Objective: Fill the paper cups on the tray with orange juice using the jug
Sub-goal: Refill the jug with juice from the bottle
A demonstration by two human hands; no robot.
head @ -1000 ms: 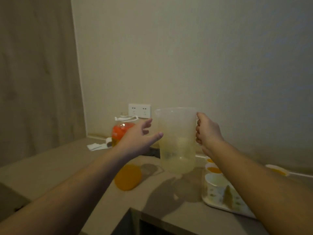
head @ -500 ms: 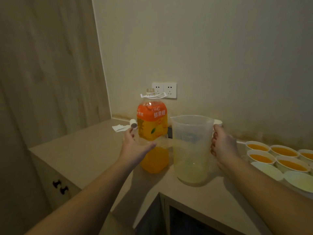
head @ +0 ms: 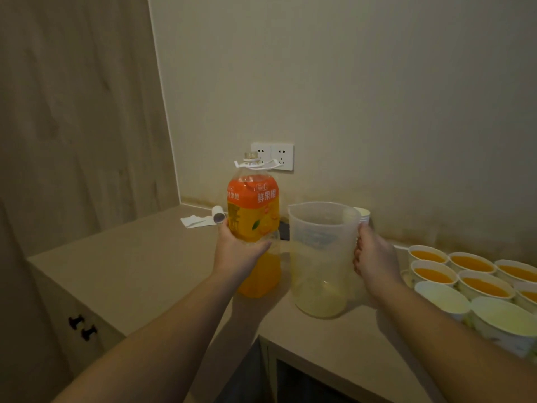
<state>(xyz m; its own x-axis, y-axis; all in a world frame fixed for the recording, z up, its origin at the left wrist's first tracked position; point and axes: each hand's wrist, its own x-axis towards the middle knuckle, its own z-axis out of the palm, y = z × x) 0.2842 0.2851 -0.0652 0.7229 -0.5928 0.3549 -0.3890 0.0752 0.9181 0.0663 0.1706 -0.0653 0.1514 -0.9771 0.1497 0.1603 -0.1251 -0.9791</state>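
Left hand (head: 238,251) has now wrapped round the big orange juice bottle (head: 253,228) while right hand (head: 373,257) still grips the near-empty clear plastic jug (head: 321,257) on the counter, so looks like refill time.

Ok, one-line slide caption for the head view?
Left hand grips the juice bottle; right hand holds the near-empty jug beside part-filled paper cups.

Beige L-shaped countertop (head: 139,266), cabinet below with two dark knobs (head: 82,328). On it I see: juice bottle (head: 253,228) upright near centre; clear jug (head: 321,257) at its 3 o'clock, just beside; white paper scrap (head: 196,221) and small roll (head: 218,213) at the bottle's 10 o'clock by the wall; paper cups (head: 465,274) at far 3 o'clock.
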